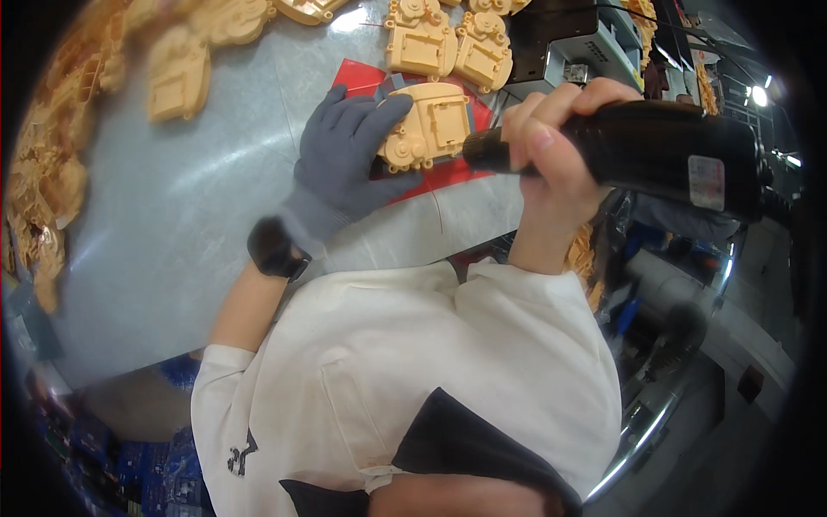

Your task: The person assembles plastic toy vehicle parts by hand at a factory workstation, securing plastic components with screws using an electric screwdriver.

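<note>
My left hand [345, 155], in a grey glove, grips a yellow-orange plastic housing [442, 121] by its left side, with a finger along its top and the thumb below. The housing has a rectangular recess and round bosses. It rests on a dark fixture, partly hidden, above a red mat [357, 76]. My bare right hand [556, 142] is closed around a black electric screwdriver [659, 146], held nearly level. Its narrow nose reaches the right edge of the housing. Whether the tip touches a screw cannot be made out.
Similar yellow housings [422, 43] stand just beyond the mat, and another [179, 82] lies farther left. Piles of yellow parts [52, 181] line the left edge of the grey metal table [215, 198]. A grey box-shaped device [586, 52] sits at the back right.
</note>
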`<action>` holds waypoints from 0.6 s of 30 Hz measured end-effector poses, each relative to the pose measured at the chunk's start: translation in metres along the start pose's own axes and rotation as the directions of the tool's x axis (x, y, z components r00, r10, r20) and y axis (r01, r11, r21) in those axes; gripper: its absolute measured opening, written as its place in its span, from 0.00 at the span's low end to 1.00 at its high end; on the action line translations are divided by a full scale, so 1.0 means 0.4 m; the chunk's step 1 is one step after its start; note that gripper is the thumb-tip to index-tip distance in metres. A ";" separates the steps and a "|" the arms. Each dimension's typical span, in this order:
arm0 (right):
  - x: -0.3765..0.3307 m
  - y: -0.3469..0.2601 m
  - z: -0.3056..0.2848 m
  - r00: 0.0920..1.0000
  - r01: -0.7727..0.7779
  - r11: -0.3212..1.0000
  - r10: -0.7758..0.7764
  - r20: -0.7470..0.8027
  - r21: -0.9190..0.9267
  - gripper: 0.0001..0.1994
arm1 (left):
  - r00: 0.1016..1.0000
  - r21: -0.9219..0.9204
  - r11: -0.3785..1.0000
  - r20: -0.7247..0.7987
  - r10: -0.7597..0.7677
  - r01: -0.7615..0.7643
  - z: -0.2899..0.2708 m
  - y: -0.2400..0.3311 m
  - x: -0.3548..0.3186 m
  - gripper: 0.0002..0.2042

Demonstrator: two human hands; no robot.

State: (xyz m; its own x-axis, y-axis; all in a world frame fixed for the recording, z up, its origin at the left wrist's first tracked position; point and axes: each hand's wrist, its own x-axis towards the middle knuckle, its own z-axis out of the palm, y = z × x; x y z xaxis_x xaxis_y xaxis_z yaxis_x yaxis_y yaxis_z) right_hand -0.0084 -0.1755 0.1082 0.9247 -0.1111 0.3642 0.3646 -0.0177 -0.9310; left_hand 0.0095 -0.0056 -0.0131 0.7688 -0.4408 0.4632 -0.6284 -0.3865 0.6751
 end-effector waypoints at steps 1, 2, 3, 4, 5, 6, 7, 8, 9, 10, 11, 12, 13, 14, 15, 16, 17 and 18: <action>0.007 0.001 -0.001 1.000 -0.013 1.000 0.013 0.006 0.001 0.19 | 1.000 -0.015 0.999 -0.008 -0.030 0.030 -0.002 0.009 0.010 0.36; 0.010 -0.007 -0.007 1.000 -0.021 1.000 0.022 0.014 -0.023 0.19 | 0.999 -0.034 0.998 -0.010 -0.050 0.050 -0.001 0.020 0.019 0.36; 0.010 -0.012 -0.014 0.999 -0.028 0.998 0.029 0.020 -0.048 0.19 | 0.999 -0.042 0.998 -0.004 -0.050 0.050 0.003 0.026 0.024 0.36; 0.005 -0.013 -0.020 0.999 -0.032 0.998 0.032 0.011 -0.056 0.19 | 0.998 -0.039 0.997 -0.002 -0.066 0.066 0.009 0.032 0.030 0.35; 0.004 -0.004 -0.024 0.998 0.035 0.999 -0.034 0.044 -0.024 0.20 | 0.997 -0.031 0.997 -0.002 -0.072 0.072 0.014 0.030 0.040 0.35; 0.001 0.002 -0.029 0.992 0.104 0.995 -0.104 0.072 0.005 0.21 | 0.998 -0.037 0.998 0.003 -0.056 0.056 0.019 0.030 0.042 0.35; -0.007 0.007 -0.035 0.984 0.130 0.991 -0.134 0.116 0.041 0.22 | 0.997 -0.028 0.997 -0.018 -0.070 0.070 0.022 0.030 0.037 0.35; 0.001 0.032 -0.044 0.951 0.175 0.984 -0.178 0.254 0.037 0.21 | 0.993 -0.006 0.995 -0.056 -0.104 0.104 0.019 0.022 0.022 0.35; 0.004 0.033 -0.067 0.931 0.173 0.985 -0.167 0.324 0.012 0.21 | 0.993 -0.028 0.994 -0.052 -0.110 0.109 0.016 0.023 0.014 0.35; 0.005 0.027 -0.087 0.907 0.171 0.985 -0.152 0.392 -0.014 0.21 | 0.994 -0.040 0.995 -0.053 -0.094 0.092 0.017 0.028 0.011 0.35; -0.002 0.009 -0.100 0.955 0.132 0.989 -0.143 0.261 0.062 0.21 | 0.993 -0.046 0.994 -0.053 -0.101 0.099 0.017 0.028 0.013 0.35; -0.007 -0.013 -0.119 0.984 0.105 0.984 -0.124 0.129 0.146 0.21 | 0.992 -0.050 0.993 -0.055 -0.110 0.107 0.018 0.027 0.015 0.35; 0.008 -0.025 -0.162 0.964 0.226 0.956 -0.246 0.096 0.185 0.22 | 0.993 -0.081 0.990 -0.029 -0.115 0.112 0.020 0.027 0.016 0.35; 0.020 -0.040 -0.189 0.948 0.309 0.926 -0.281 -0.149 0.218 0.22 | 0.993 -0.072 0.991 -0.032 -0.117 0.115 0.016 0.036 0.010 0.35; 0.038 -0.054 -0.241 0.907 0.378 0.906 -0.321 -0.273 0.192 0.22 | 0.989 -0.051 0.988 0.009 -0.149 0.149 0.011 0.045 0.008 0.36; 0.066 -0.057 -0.288 0.882 0.362 0.924 -0.299 -0.364 0.120 0.20 | 0.981 -0.020 0.982 0.041 -0.187 0.188 0.006 0.045 0.007 0.37; 0.097 -0.049 -0.349 0.868 0.296 0.955 -0.260 -0.423 0.020 0.20 | 0.983 -0.017 0.983 0.040 -0.182 0.182 0.002 0.046 0.006 0.37; 0.120 -0.034 -0.362 0.827 0.284 0.957 -0.217 -0.518 0.052 0.18 | 0.981 -0.011 0.981 0.034 -0.191 0.192 0.005 0.046 0.005 0.37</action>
State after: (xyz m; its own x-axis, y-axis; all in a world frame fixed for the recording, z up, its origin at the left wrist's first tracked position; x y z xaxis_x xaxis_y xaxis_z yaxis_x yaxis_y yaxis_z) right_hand 0.0152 -0.3246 0.1348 0.6287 -0.6029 0.4911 0.6172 0.0027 -0.7868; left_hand -0.0007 -0.0153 -0.0008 0.8704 -0.3862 0.3054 -0.4678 -0.4550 0.7577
